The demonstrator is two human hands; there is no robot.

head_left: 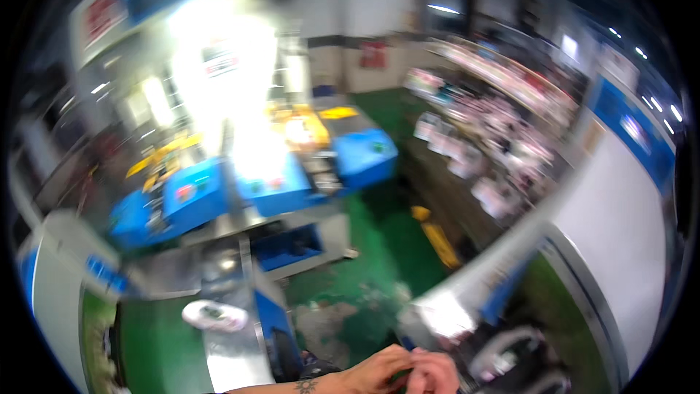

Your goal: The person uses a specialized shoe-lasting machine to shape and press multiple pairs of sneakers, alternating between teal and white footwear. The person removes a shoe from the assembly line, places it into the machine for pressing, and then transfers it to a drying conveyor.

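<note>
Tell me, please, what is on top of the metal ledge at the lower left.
A white oval item with a darker patch appears to lie on the metal ledge, reaching past its left edge. The surface beneath it is covered; blur hides details.

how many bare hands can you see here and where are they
2: the left hand and the right hand, overlapping in view at the lower edge, right of centre. Others could be hidden in the blurred background.

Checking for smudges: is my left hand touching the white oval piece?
Apart: the head view shows floor between the left hand and the white oval piece.
</note>
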